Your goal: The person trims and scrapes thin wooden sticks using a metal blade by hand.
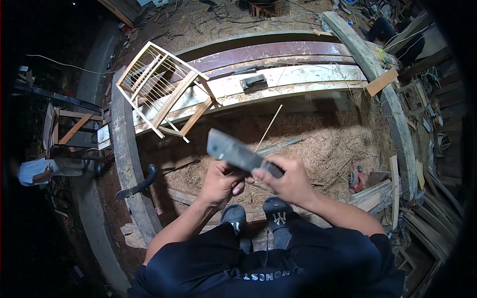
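Note:
My right hand (288, 181) is wrapped round the dark handle of a broad-bladed cleaver (231, 148). Its blade points up and to the left, over my left hand, and is slightly blurred. The fingers of my left hand (218, 185) are closed just below the blade. A thin wooden stick (270, 126) slants down behind the cleaver toward these fingers, and my left hand appears to grip its lower end. The blade hides part of the stick; whether metal and wood touch I cannot tell.
A slatted wooden frame (171, 94) and a dark block-shaped tool (254, 83) rest on the long planks (308, 74). A black-handled curved blade (141, 186) lies on the left beam (128, 149). Shavings (328, 144) cover the ground. People are partly visible far left and upper right.

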### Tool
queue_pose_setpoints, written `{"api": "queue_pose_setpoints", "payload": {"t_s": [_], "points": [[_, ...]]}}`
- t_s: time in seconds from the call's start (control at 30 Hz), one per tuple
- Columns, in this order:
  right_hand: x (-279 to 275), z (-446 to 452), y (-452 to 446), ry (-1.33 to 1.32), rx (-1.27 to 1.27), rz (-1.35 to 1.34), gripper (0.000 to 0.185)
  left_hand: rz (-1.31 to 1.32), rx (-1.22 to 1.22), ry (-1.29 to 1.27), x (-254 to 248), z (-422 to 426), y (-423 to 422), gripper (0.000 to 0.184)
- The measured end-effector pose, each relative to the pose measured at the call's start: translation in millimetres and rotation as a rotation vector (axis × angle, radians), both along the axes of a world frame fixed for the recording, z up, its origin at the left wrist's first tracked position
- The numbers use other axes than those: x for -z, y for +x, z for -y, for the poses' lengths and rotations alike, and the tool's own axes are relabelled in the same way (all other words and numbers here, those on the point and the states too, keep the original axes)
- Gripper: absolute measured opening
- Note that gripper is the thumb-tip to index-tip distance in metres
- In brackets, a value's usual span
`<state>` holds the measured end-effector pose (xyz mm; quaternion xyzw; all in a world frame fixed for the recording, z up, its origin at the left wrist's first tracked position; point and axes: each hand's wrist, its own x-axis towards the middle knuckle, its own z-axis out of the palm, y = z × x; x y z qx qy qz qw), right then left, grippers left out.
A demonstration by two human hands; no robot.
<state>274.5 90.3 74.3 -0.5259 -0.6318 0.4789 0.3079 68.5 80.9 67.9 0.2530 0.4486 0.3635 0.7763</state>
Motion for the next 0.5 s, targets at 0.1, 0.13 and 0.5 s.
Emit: {"api": "queue_pose_setpoints", "payload": {"t_s": [0.1, 0.13, 0.5], "points": [[-4, 4, -1, -0.042, -0.015, 0.018, 0.049, -0.016, -0.047, 0.028, -3, 0, 2, 0.018], [-1, 3, 0, -0.045, -0.014, 0.016, 0.049, -0.03, -0.036, -0.007, -5, -3, 2, 0.013], [22, -19, 27, -0.138, 0.423, -0.434, 0.04, -0.081, 0.009, 0.064, -6, -4, -4, 0.034]]}}
